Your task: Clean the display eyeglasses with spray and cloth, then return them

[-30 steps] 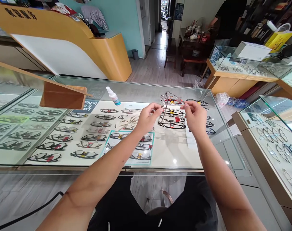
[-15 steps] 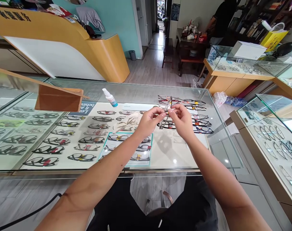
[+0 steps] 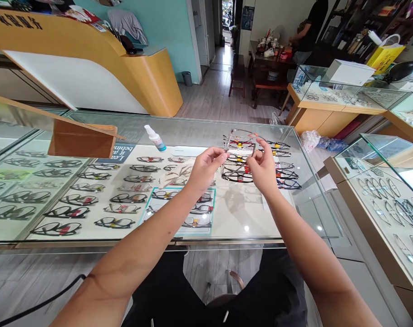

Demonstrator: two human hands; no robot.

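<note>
Glasses point(image 3: 228, 141), one pair: held up above the glass case point(image 3: 232, 220), between the hands, temples spread. Left hand point(image 3: 206, 170): thumb and fingers pinched at the front. Right hand point(image 3: 263, 167): fingers closed on one temple, forefinger raised near the other. Step in hand, as judged: handling the temples. Next move seemingly calls for light fingers, front steady. Spray bottle point(image 3: 155, 138): on the case, leftward.

Two foreground hands point(image 3: 206, 170), one spray bottle point(image 3: 155, 138), apparently one held eyeglass frame point(image 3: 232, 131).
</note>
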